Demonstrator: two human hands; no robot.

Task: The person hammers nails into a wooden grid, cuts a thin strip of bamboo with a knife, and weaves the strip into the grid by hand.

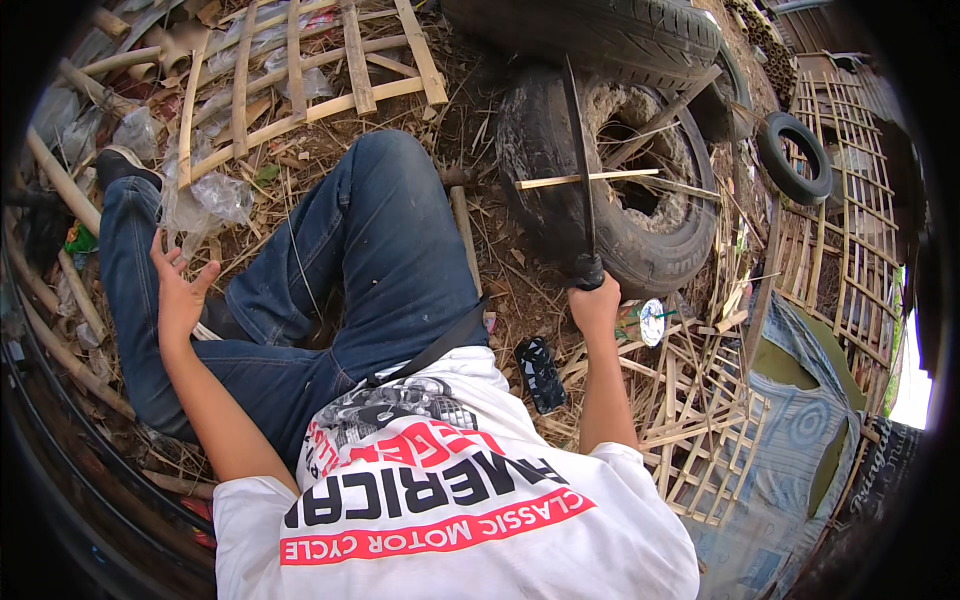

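Note:
My right hand (pixel 597 303) is wrapped round the dark handle of a machete (pixel 581 150), its long narrow blade pointing away from me over a large worn tyre (pixel 688 248). A pale bamboo strip (pixel 622 175) crosses the blade at the tyre's opening; whether they touch I cannot tell. Off to the left, my left hand (pixel 182 300) is open above my bent leg, fingers apart and holding nothing. A clear plastic bag (pixel 222 197) lies just beyond it.
A bamboo lattice (pixel 240 90) lies at the far left. Another tyre (pixel 620 40) rests against the large one; a smaller tyre (pixel 790 165) is farther right. Loose bamboo strips (pixel 690 410), a dark patterned oblong object (pixel 540 375) and blue denim cloth (pixel 760 500) lie near my right side.

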